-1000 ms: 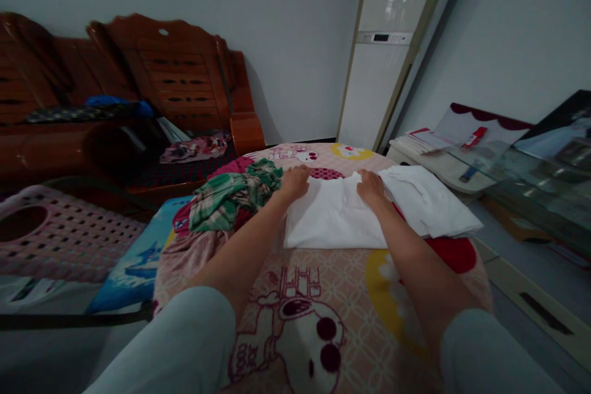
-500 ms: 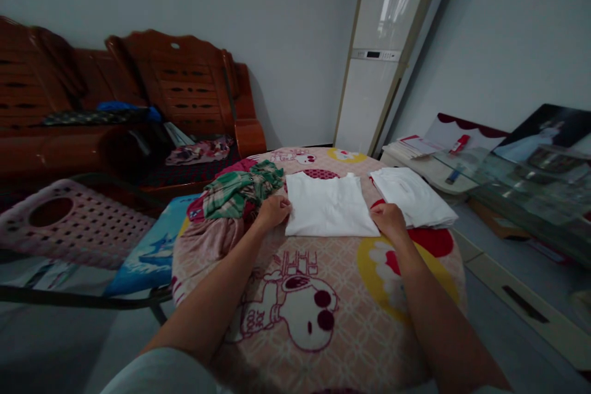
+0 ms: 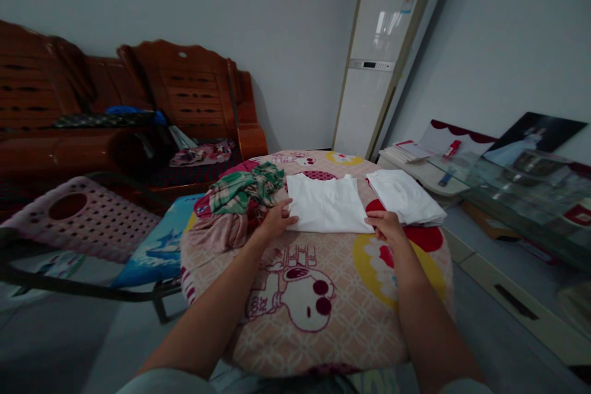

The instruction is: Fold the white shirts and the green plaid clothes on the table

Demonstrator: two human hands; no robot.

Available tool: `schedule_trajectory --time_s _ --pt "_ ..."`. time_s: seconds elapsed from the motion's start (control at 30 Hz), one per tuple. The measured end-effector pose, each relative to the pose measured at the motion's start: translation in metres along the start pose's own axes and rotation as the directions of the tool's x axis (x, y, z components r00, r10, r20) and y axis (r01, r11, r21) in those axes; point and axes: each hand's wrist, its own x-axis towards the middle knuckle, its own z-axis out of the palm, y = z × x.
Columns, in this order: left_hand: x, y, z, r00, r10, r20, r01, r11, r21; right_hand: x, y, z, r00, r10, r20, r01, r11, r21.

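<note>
A folded white T-shirt (image 3: 325,204) lies flat on the round table, its neckline at the far side. Beside its left edge is my left hand (image 3: 278,220), thumb and forefinger apart and their tips touching the cloth. My right hand (image 3: 386,225) is at the near right corner, fingers closed on the edge of the shirt; the fingertips are partly hidden. To the right sits a stack of folded white clothes (image 3: 406,197). Left of the shirt is a loose heap with a green plaid cloth (image 3: 240,191) and a dusty-pink cloth (image 3: 221,231).
A patterned cloth with cartoon dogs (image 3: 341,295) covers the table. A pink woven chair (image 3: 111,221) with a blue cushion (image 3: 159,246) stands at left, wooden seats (image 3: 184,86) behind. A glass-topped stand (image 3: 508,178) is at right, a tall white cabinet unit (image 3: 364,98) at the back.
My left thumb and forefinger have spread apart at the shirt's left edge. My right hand stays at the near right corner. The view has shifted slightly.
</note>
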Motion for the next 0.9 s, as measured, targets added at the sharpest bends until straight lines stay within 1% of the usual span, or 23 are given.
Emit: schedule_trajectory --time_s 0.1,0.2,0.33,0.37,0.43,0.53,0.7,0.73,0.8,0.9 --pt "-0.001 0.005 0.008 0.999 0.043 -0.029 -0.036 0.980 0.194 0.003 0.004 0.000 0.999 -0.011 0.048 0.011 1.000 0.015" --pt "-0.002 0.011 0.012 0.994 0.078 -0.077 -0.053 0.956 0.288 0.007 0.007 0.000 0.999 -0.010 0.045 0.009 0.999 0.039" --pt "-0.006 0.017 0.014 0.990 0.114 -0.079 -0.086 0.951 0.297 0.007 0.008 -0.003 0.990 -0.078 0.114 0.058 0.984 0.166" --pt "-0.006 0.018 0.014 0.990 0.116 -0.076 -0.087 0.948 0.307 0.007 0.008 -0.003 0.988 -0.091 0.123 0.069 0.983 0.173" --pt "-0.007 0.019 0.014 0.992 0.108 -0.071 -0.077 0.935 0.346 0.005 0.007 -0.002 0.987 -0.094 0.128 0.077 0.988 0.134" --pt "-0.008 0.021 0.015 0.992 0.101 -0.079 -0.064 0.921 0.384 0.002 0.005 0.000 0.991 -0.079 0.109 0.072 0.995 0.065" --pt "-0.006 0.019 0.016 0.991 0.128 -0.033 -0.110 0.935 0.338 0.003 0.005 -0.001 0.990 -0.125 0.060 0.111 0.974 0.197" --pt "-0.005 0.017 0.015 0.991 0.130 -0.026 -0.113 0.931 0.348 0.004 0.006 -0.002 0.991 -0.118 0.059 0.105 0.976 0.193" --pt "-0.004 0.015 0.014 0.993 0.121 -0.011 -0.107 0.916 0.387 0.004 0.008 -0.003 0.994 -0.080 0.067 0.071 0.989 0.126" --pt "-0.003 0.012 0.009 0.994 0.088 0.058 -0.105 0.904 0.415 0.004 0.011 -0.003 0.998 -0.041 0.049 0.040 0.999 0.036"
